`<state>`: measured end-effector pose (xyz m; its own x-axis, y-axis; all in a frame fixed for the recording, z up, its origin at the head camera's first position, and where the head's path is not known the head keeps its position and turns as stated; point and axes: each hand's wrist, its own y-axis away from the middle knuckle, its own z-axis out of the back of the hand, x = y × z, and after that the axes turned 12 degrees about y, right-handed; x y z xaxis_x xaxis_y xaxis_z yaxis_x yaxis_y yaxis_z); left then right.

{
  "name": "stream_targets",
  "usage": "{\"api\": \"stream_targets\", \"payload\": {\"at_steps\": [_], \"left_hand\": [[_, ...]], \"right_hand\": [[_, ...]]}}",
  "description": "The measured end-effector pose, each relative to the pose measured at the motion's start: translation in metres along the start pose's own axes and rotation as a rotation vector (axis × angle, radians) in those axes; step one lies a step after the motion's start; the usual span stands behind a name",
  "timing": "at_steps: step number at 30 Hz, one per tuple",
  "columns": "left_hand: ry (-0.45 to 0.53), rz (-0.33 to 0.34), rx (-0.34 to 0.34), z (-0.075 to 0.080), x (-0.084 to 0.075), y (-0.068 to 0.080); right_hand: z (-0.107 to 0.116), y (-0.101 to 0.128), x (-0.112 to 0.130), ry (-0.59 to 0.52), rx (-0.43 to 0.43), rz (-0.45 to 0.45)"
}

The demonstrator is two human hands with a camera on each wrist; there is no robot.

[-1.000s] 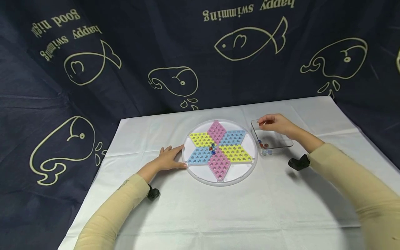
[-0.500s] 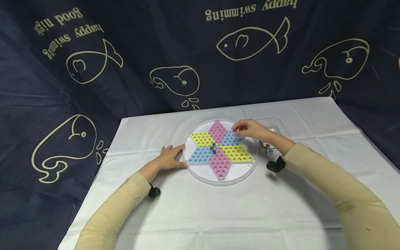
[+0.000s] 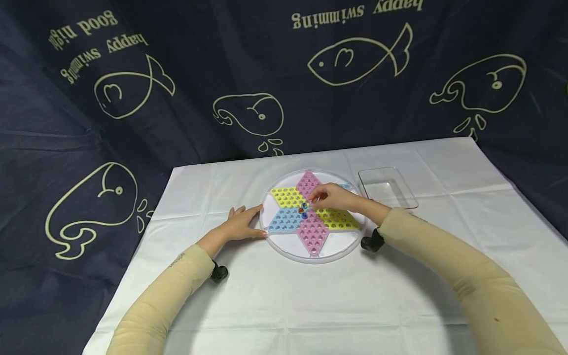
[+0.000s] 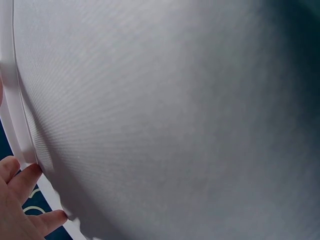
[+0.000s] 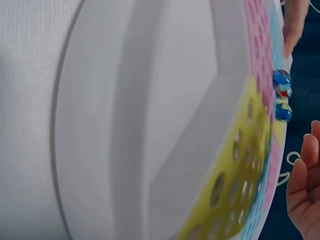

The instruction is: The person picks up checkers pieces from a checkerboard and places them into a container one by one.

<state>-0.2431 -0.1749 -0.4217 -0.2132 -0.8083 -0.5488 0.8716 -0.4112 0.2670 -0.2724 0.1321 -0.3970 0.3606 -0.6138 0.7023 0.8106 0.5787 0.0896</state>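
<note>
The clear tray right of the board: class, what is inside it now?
The tray looks empty where it shows in the head view; no marbles appear in it. Its near corner is hidden behind the right hand, which reaches over the board, so that part cannot be checked.

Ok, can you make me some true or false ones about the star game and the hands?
1. The right hand is over the middle of the star board. True.
2. The left hand is inside the clear tray. False: it rests flat on the white cloth against the board's left rim.
3. A few marbles sit at the centre of the star. True.
4. The star has green and orange points. False: they are pink, yellow and blue.
5. The clear tray lies left of the board. False: it lies to the right.
</note>
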Motion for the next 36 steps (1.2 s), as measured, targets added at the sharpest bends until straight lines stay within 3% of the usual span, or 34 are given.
{"api": "stream_targets", "payload": {"at_steps": [16, 36], "left_hand": [[0.0, 0.0, -0.002, 0.0, -0.001, 0.001], [0.009, 0.006, -0.002, 0.001, -0.002, 0.002]], "right_hand": [[-0.022, -0.011, 0.005, 0.115, 0.093, -0.009], [-0.03, -0.016, 0.006, 0.166, 0.067, -0.017]]}}
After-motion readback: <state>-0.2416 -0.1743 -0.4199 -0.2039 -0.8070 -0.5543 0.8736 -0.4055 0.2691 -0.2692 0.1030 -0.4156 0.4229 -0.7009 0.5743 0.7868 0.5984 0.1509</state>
